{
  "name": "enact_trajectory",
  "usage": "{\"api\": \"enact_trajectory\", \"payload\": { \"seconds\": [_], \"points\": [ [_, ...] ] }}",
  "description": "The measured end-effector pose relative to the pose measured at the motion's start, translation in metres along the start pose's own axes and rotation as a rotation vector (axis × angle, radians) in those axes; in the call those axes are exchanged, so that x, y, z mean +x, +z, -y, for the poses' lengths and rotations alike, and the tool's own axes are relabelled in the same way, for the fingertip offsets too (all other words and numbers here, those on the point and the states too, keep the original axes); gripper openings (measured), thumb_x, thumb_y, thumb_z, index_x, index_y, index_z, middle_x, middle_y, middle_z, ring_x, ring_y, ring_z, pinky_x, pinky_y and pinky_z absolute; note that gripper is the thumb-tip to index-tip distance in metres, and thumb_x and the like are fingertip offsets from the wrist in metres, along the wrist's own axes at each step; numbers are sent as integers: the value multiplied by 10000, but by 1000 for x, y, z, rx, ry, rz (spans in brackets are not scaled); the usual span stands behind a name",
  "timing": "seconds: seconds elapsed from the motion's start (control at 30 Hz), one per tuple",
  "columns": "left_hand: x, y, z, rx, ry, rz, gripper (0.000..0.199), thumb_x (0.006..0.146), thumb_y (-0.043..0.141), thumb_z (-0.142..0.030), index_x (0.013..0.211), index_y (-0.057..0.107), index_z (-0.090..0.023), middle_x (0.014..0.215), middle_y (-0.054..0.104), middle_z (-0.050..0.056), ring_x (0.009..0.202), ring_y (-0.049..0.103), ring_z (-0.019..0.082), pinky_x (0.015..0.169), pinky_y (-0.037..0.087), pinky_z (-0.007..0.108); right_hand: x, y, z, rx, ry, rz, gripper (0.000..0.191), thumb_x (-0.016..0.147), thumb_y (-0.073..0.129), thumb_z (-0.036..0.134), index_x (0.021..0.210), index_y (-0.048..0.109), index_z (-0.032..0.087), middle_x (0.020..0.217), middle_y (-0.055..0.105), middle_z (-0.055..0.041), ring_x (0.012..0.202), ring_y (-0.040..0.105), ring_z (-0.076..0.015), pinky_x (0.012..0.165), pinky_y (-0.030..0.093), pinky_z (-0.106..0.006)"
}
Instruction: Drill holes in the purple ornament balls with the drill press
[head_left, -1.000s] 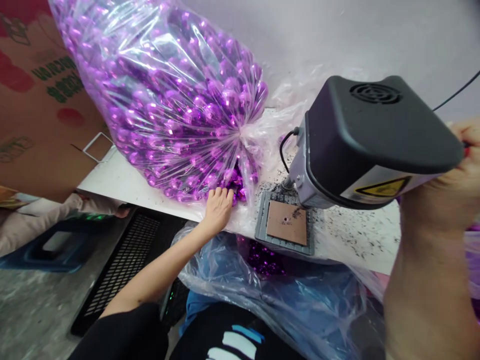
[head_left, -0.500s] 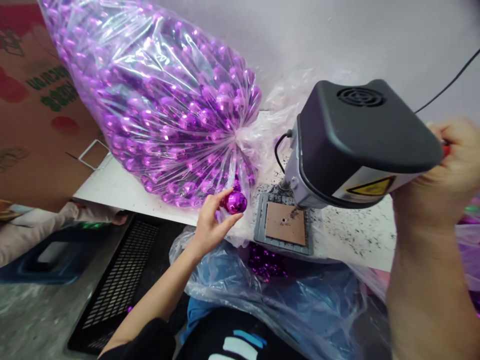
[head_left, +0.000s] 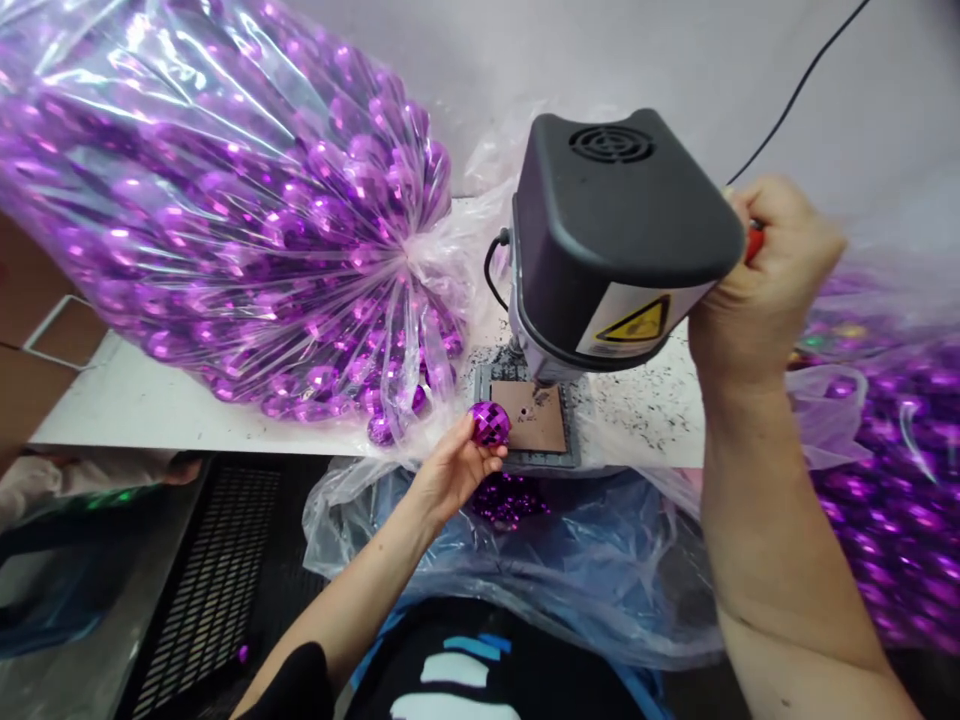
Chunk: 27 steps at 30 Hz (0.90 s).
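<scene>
Holding the purple ball (head_left: 490, 425): left grip (head_left: 448, 468), thumb and fingers closed on its sides.
Ball's place: in the left grip, at the near left edge of the brown pad (head_left: 541, 428).
Ball's feel: likely light, stiff, slick and crushable; best taken gently round the middle.
Red handle (head_left: 755, 240): clasped by the right grip (head_left: 780, 275).
Clear bag (head_left: 300, 250): bulging on the counter (head_left: 154, 400), beyond and left of the left grip.

Faceted purple ball (head_left: 491, 424), black machine (head_left: 637, 215)
The ball shines in your left hand (head_left: 454, 465); the machine stands just beyond.
</scene>
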<state>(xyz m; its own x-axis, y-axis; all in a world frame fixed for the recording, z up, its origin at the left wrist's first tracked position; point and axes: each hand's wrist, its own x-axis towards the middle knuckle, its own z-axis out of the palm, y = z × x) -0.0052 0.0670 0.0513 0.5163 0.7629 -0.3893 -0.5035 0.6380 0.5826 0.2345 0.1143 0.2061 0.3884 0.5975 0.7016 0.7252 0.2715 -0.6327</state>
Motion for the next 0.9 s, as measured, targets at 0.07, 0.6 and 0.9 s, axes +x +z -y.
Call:
{"api": "enact_trajectory", "payload": {
  "seconds": [0.07,0.6,0.9],
  "points": [
    [11,-3,5,141,51,-33,477,734,789,-511,1005,627,-154,892,704,60,647,631,123,539,469,217,0,0,0,13,3,6,348,928,486,311,666,347,129,634,294,51,612,263,8,619,198,-200],
    [71,-8,26,1436,791,-313,394,860,702,-407,1203,630,-225,1027,692,60,992,596,238,1003,397,433,1,1,1,100,-8,21,451,935,463,457,654,315,136,642,267,52,609,223,9,623,263,-183],
    [70,-3,27,1609,900,-170,475,868,694,-431,1259,552,-202,1140,683,93,1045,599,255,1084,329,461,0,1,0,88,-26,23,481,931,421,519,660,315,136,641,276,47,607,251,9,626,253,-185]
  ]
}}
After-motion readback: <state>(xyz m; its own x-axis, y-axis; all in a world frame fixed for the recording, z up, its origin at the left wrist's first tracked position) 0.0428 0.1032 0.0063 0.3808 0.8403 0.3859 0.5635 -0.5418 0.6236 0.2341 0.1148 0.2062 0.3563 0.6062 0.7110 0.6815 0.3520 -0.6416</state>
